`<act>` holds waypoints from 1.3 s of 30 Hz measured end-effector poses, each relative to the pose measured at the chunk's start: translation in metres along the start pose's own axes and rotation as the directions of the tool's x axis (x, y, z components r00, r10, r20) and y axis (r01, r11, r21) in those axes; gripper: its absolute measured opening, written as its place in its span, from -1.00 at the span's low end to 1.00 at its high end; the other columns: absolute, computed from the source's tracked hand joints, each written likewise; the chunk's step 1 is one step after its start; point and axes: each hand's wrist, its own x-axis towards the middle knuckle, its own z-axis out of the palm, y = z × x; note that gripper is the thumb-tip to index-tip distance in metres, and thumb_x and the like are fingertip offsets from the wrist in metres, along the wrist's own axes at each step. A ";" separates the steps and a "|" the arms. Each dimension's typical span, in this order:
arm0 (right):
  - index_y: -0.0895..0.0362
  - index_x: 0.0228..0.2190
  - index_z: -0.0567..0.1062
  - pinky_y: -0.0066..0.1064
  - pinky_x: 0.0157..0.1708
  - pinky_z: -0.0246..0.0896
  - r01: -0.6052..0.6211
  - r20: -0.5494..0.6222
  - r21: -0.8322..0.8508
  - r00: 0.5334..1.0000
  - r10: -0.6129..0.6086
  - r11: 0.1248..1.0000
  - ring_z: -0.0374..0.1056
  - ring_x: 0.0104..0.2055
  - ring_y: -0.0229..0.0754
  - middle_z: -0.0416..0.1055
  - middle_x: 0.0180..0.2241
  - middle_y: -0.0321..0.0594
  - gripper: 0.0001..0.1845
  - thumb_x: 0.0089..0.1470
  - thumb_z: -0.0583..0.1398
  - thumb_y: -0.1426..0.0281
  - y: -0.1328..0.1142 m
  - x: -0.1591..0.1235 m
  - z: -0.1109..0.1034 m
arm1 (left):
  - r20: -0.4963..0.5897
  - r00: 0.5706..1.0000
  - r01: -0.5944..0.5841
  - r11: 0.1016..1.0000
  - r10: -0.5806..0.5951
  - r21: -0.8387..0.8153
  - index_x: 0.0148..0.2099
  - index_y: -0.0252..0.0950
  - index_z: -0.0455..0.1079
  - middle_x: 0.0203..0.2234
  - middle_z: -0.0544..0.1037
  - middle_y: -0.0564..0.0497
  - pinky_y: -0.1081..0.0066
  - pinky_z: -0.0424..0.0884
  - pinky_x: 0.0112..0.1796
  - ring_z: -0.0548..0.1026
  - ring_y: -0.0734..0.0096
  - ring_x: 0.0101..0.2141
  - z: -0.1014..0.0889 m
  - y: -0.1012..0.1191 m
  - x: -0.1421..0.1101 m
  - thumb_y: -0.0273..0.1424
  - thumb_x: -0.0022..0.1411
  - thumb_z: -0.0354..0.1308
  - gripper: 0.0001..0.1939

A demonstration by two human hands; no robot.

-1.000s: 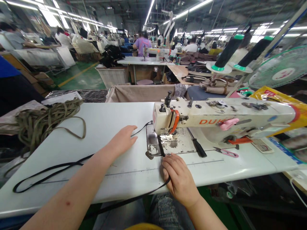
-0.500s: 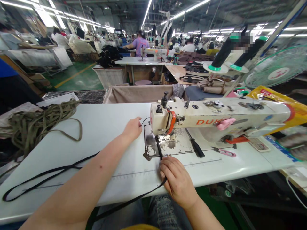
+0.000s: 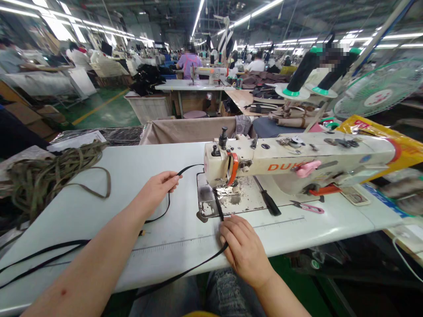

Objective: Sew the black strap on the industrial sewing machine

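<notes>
A narrow black strap (image 3: 202, 267) runs from below the table edge, through my right hand (image 3: 243, 246), and up under the presser foot of a white sewing machine (image 3: 257, 158). The right fingers are closed around it just in front of the metal needle plate (image 3: 238, 200). Left of the machine head, my left hand (image 3: 161, 187) pinches the strap where it comes out behind the needle area. From those fingers the strap hangs in a curve onto the white table (image 3: 185, 229), and more of it lies looped at the left, partly hidden by my forearm.
A black-handled screwdriver (image 3: 271, 203) and pink thread snips (image 3: 309, 207) lie on the table right of the needle plate. An olive strap pile (image 3: 66, 176) rests at the left. Behind the table stands a cloth-lined bin (image 3: 188, 130); a fan (image 3: 380, 94) is at the right.
My left hand has moved left and toward me, drawing the strap out from behind the machine head. The strap loop on the left has shifted left. My right hand stays in place.
</notes>
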 end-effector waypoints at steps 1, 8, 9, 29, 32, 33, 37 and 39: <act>0.19 -0.02 0.48 0.04 0.18 0.39 -0.001 -0.003 -0.002 1.000 0.001 1.000 0.43 0.03 -0.01 0.54 -0.08 -0.04 -0.74 0.30 0.10 0.51 0.000 0.000 0.000 | 0.011 1.000 0.006 1.000 -0.006 -0.012 -0.14 -0.33 0.52 -0.49 0.43 0.08 0.36 0.33 -0.29 0.39 0.35 -0.42 -0.004 0.001 -0.008 -0.04 0.22 0.13 -0.55; 0.19 0.02 0.47 0.06 0.16 0.40 0.006 0.002 -0.010 1.000 -0.006 1.000 0.44 0.04 0.00 0.54 -0.07 -0.01 -0.71 0.32 0.08 0.50 0.001 0.001 0.000 | 0.102 0.979 0.173 0.983 -0.179 0.062 -0.17 -0.27 0.61 -0.54 0.43 0.11 0.35 0.24 -0.28 0.37 0.31 -0.40 -0.028 -0.006 -0.059 -0.03 0.15 0.25 -0.58; 0.20 0.01 0.47 0.06 0.16 0.40 0.012 -0.002 -0.014 1.000 -0.012 1.000 0.44 0.04 0.00 0.54 -0.07 -0.01 -0.72 0.32 0.08 0.51 0.000 0.002 0.000 | 0.128 0.973 0.187 0.980 -0.194 0.066 -0.16 -0.27 0.61 -0.54 0.44 0.11 0.36 0.24 -0.29 0.37 0.31 -0.40 -0.031 -0.008 -0.065 -0.03 0.16 0.26 -0.58; 0.15 0.01 0.50 0.07 0.17 0.40 0.010 -0.025 -0.048 1.000 -0.011 0.999 0.46 0.04 0.00 0.55 -0.05 -0.04 -0.72 0.32 0.12 0.48 0.005 -0.002 0.007 | -0.053 0.988 0.152 0.880 -0.143 0.450 0.02 -0.25 0.59 -0.21 0.63 -0.10 0.24 0.41 -0.20 0.54 0.07 -0.23 -0.071 -0.049 -0.111 -0.08 0.20 0.13 -0.52; 0.15 0.02 0.50 0.09 0.17 0.40 -0.003 -0.014 -0.055 1.000 0.002 0.998 0.46 0.03 0.00 0.55 -0.05 -0.03 -0.71 0.33 0.11 0.48 0.003 -0.002 0.007 | 0.001 0.979 0.184 0.875 -0.206 0.448 -0.01 -0.25 0.62 -0.31 0.66 -0.07 0.25 0.42 -0.27 0.55 0.11 -0.36 -0.072 -0.054 -0.113 -0.06 0.22 0.11 -0.51; 0.15 0.03 0.50 0.09 0.17 0.40 -0.006 -0.013 -0.055 1.000 0.005 0.998 0.46 0.03 0.00 0.55 -0.05 -0.03 -0.71 0.33 0.10 0.49 0.003 -0.002 0.006 | 0.026 0.972 0.200 0.881 -0.233 0.430 -0.01 -0.27 0.61 -0.38 0.65 -0.05 0.26 0.41 -0.33 0.54 0.15 -0.43 -0.071 -0.056 -0.114 -0.05 0.23 0.10 -0.50; 0.15 0.03 0.49 0.09 0.18 0.39 -0.008 -0.012 -0.062 1.000 0.007 0.998 0.45 0.05 0.00 0.55 -0.03 -0.02 -0.70 0.34 0.08 0.49 0.002 0.000 0.005 | 0.118 0.943 0.281 0.934 -0.312 0.219 0.01 -0.35 0.58 -0.43 0.65 -0.06 0.29 0.44 -0.42 0.51 0.22 -0.51 -0.062 -0.061 -0.116 -0.05 0.21 0.17 -0.47; 0.15 0.03 0.50 0.10 0.18 0.39 -0.011 -0.009 -0.068 1.000 0.010 0.998 0.45 0.06 0.01 0.55 -0.03 -0.01 -0.69 0.33 0.08 0.49 0.002 0.000 0.005 | 0.154 0.925 0.339 0.938 -0.347 0.075 0.01 -0.37 0.56 -0.37 0.68 -0.11 0.28 0.48 -0.37 0.57 0.18 -0.42 -0.057 -0.059 -0.117 -0.04 0.15 0.26 -0.45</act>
